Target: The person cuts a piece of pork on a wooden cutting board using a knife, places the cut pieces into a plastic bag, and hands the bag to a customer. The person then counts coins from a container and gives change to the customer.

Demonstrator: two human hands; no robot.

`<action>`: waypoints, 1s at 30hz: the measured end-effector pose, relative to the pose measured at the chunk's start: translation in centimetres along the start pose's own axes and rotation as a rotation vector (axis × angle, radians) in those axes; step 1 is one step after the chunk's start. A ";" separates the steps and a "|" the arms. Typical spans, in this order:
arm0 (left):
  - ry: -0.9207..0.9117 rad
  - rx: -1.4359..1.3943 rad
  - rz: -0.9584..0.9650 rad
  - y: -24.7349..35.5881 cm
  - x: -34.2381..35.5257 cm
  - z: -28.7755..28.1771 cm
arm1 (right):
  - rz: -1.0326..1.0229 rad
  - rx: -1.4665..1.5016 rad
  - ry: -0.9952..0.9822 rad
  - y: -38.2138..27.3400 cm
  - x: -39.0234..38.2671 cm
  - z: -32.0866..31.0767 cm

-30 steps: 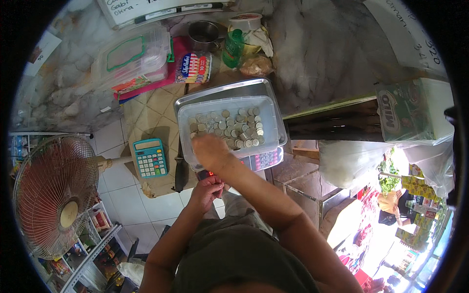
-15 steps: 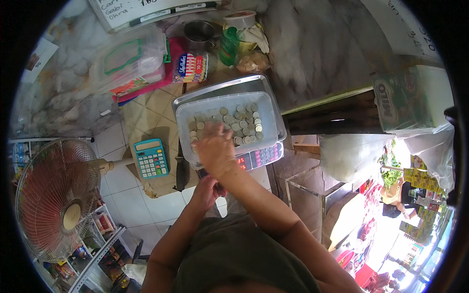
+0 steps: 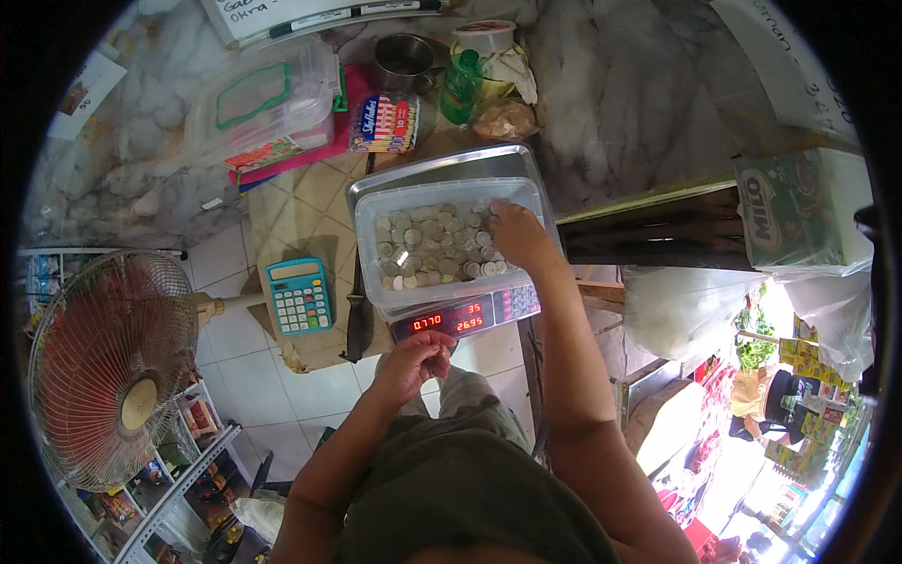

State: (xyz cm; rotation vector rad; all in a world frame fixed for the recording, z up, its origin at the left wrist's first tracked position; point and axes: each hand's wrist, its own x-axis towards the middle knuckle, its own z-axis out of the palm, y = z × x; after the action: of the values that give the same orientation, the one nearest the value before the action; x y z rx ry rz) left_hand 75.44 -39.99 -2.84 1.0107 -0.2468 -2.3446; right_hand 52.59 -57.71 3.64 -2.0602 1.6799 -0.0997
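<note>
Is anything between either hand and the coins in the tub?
Nothing visible blocks the right hand, which dips into the right end of the tub, at the coins. Between the left hand and them stand the scale's display panel and the tub's near wall.

Work table point(image 3: 289, 207), tan tile-patterned top: items in place.
Left section: blue calculator point(image 3: 300, 296), face up; to its right, dark-handled knife point(image 3: 360, 324). Front edge: scale point(image 3: 520, 303), bearing a steel tray point(image 3: 442, 167) with a clear tub point(image 3: 423, 195) on it. Rear left: pink sheet point(image 3: 354, 89) under a clear lidded box point(image 3: 268, 103). Rear centre: striped packet point(image 3: 384, 123); behind it, metal mug point(image 3: 402, 62); to the right, green bottle point(image 3: 461, 89) and brown-filled bag point(image 3: 505, 119).
</note>
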 end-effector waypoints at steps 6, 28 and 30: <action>-0.058 -0.035 -0.027 0.4 0.2 0.3 | 0.072 0.269 -0.010 -0.5 0.1 -3.5; -0.077 -0.012 -0.044 0.1 0.8 0.9 | 0.002 -0.233 -0.360 -0.9 -0.5 -0.9; -0.091 -0.026 -0.034 0.1 0.7 1.0 | -0.140 -0.265 -0.350 -1.0 0.2 0.5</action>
State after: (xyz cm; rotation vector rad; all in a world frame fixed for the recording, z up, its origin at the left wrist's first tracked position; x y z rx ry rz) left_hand 74.32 -40.51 -2.53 0.9041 -0.2352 -2.4215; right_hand 53.70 -57.59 3.56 -2.2271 1.3930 0.4363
